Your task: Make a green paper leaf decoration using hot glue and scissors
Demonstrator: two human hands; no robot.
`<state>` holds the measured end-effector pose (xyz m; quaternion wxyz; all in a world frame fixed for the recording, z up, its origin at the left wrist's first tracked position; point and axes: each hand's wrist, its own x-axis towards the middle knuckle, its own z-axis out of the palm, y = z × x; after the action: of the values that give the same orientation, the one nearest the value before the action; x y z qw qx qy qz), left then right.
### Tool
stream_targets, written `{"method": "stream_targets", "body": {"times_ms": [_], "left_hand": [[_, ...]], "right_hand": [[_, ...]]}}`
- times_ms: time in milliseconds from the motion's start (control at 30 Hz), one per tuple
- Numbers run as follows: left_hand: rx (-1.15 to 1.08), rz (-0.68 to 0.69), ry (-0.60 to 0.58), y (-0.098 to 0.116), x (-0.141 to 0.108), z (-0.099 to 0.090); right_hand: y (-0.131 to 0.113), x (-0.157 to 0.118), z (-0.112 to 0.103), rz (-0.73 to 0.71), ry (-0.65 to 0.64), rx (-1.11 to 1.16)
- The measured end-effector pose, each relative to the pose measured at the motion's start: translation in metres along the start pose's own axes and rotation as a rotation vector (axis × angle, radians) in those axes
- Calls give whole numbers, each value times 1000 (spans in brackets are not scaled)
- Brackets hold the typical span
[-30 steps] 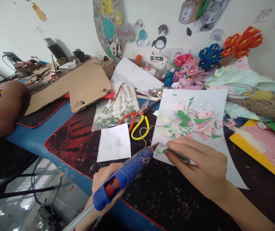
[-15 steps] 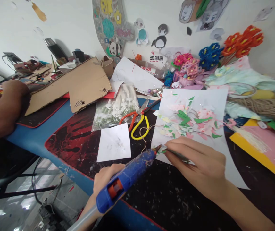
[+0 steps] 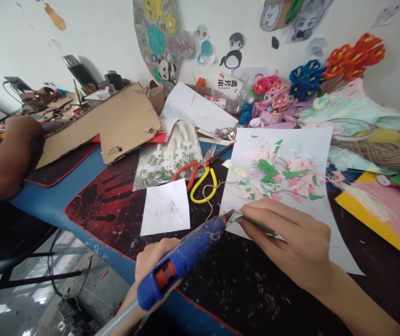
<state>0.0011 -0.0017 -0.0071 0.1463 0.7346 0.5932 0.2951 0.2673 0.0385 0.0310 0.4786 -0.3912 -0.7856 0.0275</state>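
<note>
In my left hand is a blue hot glue gun, a clear glue stick coming out of its back end. Its nozzle points up and right, against or very close to a small white-and-green paper scrap. My right hand pinches thin dark tweezers, partly hidden by the fingers; the scrap is at their tip. Under and beyond this hand lies a white paper sheet, strewn with pink, green and pale paper scraps.
Scissors with red and yellow handles, a small white paper square and a bag of white cords lie ahead. Cardboard leans at left near another person's arm. Twine and coloured paper lie right.
The glue gun and my left hand have shifted very slightly left. My right hand holds nearly the same place, with the scrap still at the nozzle.
</note>
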Motion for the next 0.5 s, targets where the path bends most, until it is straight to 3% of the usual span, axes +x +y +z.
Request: {"method": "stream_targets", "body": {"times_ms": [133,500], "left_hand": [[-130,68,-35,-6,-3,3],[-213,8,-21,-9,-3,7]], "right_hand": [[-1,0,0,-9,-4,-10],[0,-2,0,-9,-12,-32]]}}
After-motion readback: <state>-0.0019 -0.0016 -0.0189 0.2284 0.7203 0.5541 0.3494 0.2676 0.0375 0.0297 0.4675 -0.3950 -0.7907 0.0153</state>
